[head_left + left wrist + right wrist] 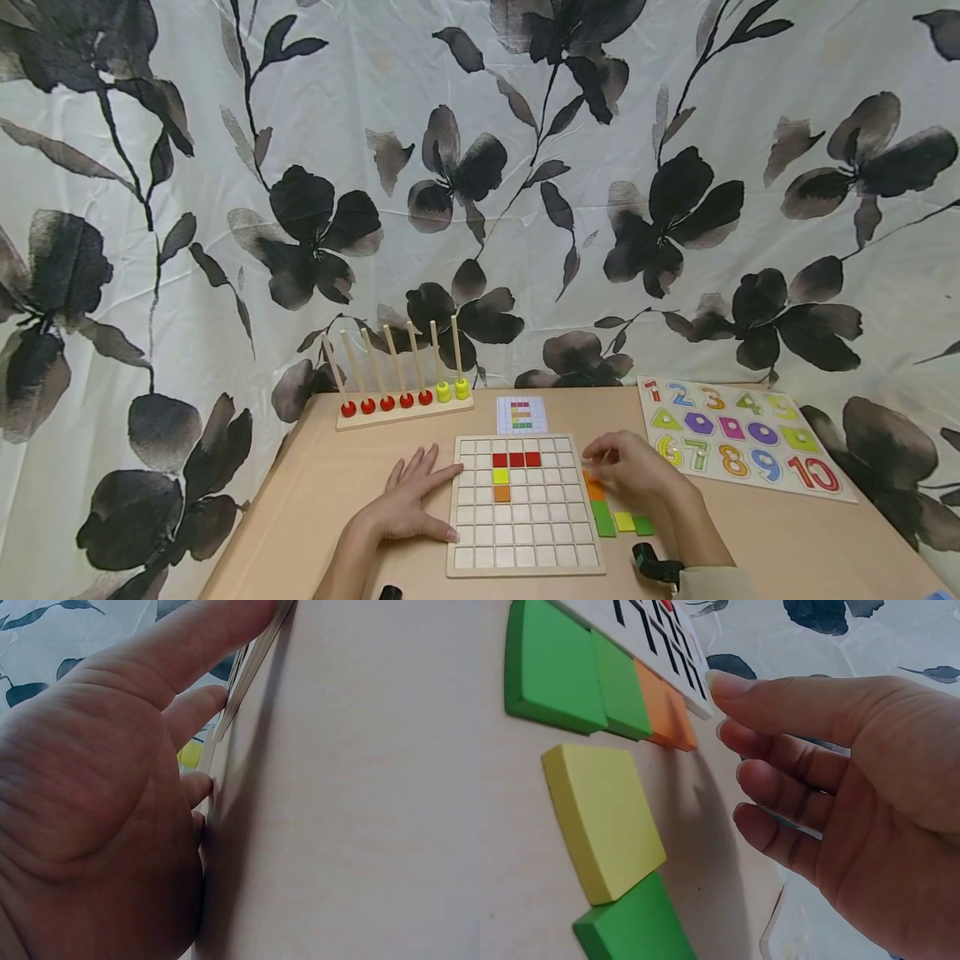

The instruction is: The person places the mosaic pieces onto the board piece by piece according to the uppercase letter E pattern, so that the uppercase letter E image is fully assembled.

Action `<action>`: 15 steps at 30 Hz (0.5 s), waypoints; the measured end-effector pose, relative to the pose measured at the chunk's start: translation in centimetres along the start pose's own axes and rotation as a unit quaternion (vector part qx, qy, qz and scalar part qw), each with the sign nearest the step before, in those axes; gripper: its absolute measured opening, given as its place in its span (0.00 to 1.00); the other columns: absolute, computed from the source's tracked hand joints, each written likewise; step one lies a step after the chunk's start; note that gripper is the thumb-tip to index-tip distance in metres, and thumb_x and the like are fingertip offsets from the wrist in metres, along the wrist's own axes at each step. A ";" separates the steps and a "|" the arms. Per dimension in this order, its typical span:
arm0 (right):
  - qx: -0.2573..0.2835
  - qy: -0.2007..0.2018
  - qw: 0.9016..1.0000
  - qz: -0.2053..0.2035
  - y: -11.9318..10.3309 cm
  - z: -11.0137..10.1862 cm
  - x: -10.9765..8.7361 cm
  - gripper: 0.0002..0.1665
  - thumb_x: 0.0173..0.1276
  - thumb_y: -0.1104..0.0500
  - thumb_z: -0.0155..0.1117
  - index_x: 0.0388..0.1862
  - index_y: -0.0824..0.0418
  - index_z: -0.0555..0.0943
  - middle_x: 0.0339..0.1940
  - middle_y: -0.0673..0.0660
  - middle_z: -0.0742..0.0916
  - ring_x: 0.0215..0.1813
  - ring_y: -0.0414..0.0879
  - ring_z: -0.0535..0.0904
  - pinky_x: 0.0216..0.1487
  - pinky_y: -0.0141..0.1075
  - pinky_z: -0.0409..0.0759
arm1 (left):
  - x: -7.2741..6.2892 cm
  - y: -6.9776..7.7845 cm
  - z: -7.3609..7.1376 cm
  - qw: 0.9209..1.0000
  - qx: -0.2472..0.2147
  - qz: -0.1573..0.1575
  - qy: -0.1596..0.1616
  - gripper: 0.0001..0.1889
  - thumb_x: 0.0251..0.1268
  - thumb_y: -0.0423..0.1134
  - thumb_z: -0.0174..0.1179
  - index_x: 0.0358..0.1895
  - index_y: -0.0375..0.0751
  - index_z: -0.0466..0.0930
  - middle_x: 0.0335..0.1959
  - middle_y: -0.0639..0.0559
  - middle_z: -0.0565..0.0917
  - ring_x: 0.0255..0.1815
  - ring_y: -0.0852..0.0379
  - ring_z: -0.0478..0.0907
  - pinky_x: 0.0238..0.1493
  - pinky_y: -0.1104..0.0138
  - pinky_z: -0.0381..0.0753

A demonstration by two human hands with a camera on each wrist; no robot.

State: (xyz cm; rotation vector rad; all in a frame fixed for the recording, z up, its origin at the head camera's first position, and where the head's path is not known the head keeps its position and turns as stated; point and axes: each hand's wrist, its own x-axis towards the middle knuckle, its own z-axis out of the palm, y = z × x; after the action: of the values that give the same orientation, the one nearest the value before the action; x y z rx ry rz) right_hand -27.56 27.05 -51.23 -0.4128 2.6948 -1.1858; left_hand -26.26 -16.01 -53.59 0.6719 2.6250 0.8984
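A wooden grid board with white squares lies on the table. It bears a row of red tiles, with a yellow tile and an orange tile below the leftmost. My left hand has its fingers spread, with index finger and thumb touching the board's left edge. Over the board's right edge hovers my right hand, fingers loosely bent and nothing visible in them. Beneath and beside it are loose tiles: orange, green and yellow. Another green tile touches the yellow one.
Behind the board lies a small pattern card. A wooden peg stand with red and yellow-green beads stands back left. At the back right lies a number and shape puzzle board. A flowered cloth hangs behind the table.
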 end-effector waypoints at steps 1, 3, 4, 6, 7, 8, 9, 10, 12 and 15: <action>0.006 -0.002 1.000 0.005 0.0 0.1 -0.1 0.12 0.66 0.62 0.75 0.48 0.54 0.90 0.40 0.51 0.85 0.46 0.48 0.75 0.46 0.33 0.74 | 0.0 0.0 0.0 1.000 0.000 0.000 0.000 0.53 0.43 0.64 0.80 0.78 0.62 0.68 0.87 0.36 0.43 0.87 0.32 0.32 0.80 0.33 0.25; 0.010 -0.010 1.000 -0.001 0.0 0.2 -0.1 0.11 0.65 0.62 0.76 0.46 0.55 0.90 0.40 0.52 0.85 0.46 0.49 0.75 0.46 0.34 0.73 | 0.0 0.0 0.0 1.000 0.000 0.000 0.001 0.53 0.43 0.64 0.80 0.78 0.61 0.68 0.87 0.36 0.43 0.87 0.32 0.32 0.80 0.33 0.24; 0.013 -0.013 1.000 -0.003 0.0 0.3 -0.2 0.10 0.65 0.62 0.76 0.46 0.55 0.90 0.41 0.52 0.85 0.46 0.49 0.74 0.46 0.34 0.72 | 0.0 -0.1 0.1 1.000 0.000 0.001 0.001 0.53 0.43 0.65 0.80 0.78 0.62 0.68 0.87 0.36 0.43 0.87 0.32 0.32 0.80 0.33 0.25; 0.015 -0.019 1.000 -0.006 0.0 0.4 -0.2 0.09 0.65 0.62 0.76 0.44 0.55 0.90 0.41 0.52 0.85 0.45 0.49 0.74 0.45 0.33 0.72 | 0.0 -0.1 0.1 1.000 0.000 0.001 0.001 0.53 0.43 0.65 0.80 0.78 0.62 0.68 0.87 0.36 0.43 0.87 0.32 0.32 0.80 0.33 0.24; 0.014 -0.021 1.000 -0.008 0.0 0.4 -0.2 0.09 0.65 0.62 0.76 0.44 0.55 0.90 0.40 0.52 0.85 0.45 0.49 0.74 0.44 0.33 0.72 | 0.0 -0.1 0.1 1.000 0.000 0.001 0.002 0.53 0.43 0.65 0.80 0.78 0.62 0.68 0.87 0.36 0.43 0.87 0.32 0.32 0.80 0.33 0.24; 0.012 -0.023 1.000 -0.011 0.0 0.5 -0.2 0.09 0.65 0.62 0.76 0.44 0.55 0.90 0.40 0.51 0.86 0.44 0.49 0.74 0.43 0.32 0.72 | 0.0 -0.1 0.1 1.000 -0.001 0.001 0.001 0.53 0.43 0.65 0.80 0.78 0.62 0.68 0.87 0.36 0.43 0.87 0.32 0.32 0.80 0.33 0.24; 0.012 -0.024 1.000 -0.008 0.0 0.5 -0.2 0.09 0.65 0.62 0.76 0.44 0.55 0.90 0.39 0.51 0.85 0.44 0.49 0.74 0.42 0.32 0.71 | 0.0 -0.1 0.1 1.000 -0.001 0.001 0.002 0.53 0.43 0.65 0.80 0.78 0.62 0.68 0.87 0.36 0.43 0.87 0.32 0.32 0.80 0.33 0.24; 0.010 -0.024 1.000 -0.005 0.0 0.5 -0.2 0.09 0.65 0.63 0.75 0.43 0.55 0.90 0.39 0.51 0.85 0.44 0.49 0.74 0.42 0.33 0.71 | 0.0 -0.1 0.1 1.000 -0.001 0.001 0.001 0.53 0.43 0.65 0.80 0.78 0.62 0.68 0.87 0.36 0.43 0.87 0.32 0.32 0.80 0.33 0.24; 0.007 -0.022 1.000 0.003 -0.1 0.6 -0.2 0.09 0.64 0.64 0.75 0.43 0.55 0.91 0.38 0.50 0.85 0.43 0.48 0.74 0.41 0.33 0.71 | 0.0 -0.1 0.1 1.000 -0.002 0.001 0.002 0.53 0.43 0.64 0.80 0.78 0.62 0.68 0.87 0.36 0.43 0.87 0.32 0.31 0.80 0.33 0.24; 0.007 -0.019 1.000 0.014 -0.1 0.7 -0.3 0.09 0.64 0.65 0.75 0.42 0.56 0.90 0.38 0.51 0.85 0.43 0.49 0.73 0.41 0.33 0.71 | 0.0 -0.1 0.1 1.000 -0.001 0.001 0.002 0.53 0.43 0.64 0.80 0.78 0.62 0.68 0.87 0.36 0.43 0.87 0.32 0.31 0.80 0.33 0.24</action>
State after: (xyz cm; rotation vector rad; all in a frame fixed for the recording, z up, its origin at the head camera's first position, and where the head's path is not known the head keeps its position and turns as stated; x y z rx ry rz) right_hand -27.06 26.56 -51.63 -0.3904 2.6490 -1.1770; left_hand -26.26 -16.03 -53.72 0.6739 2.6269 0.9050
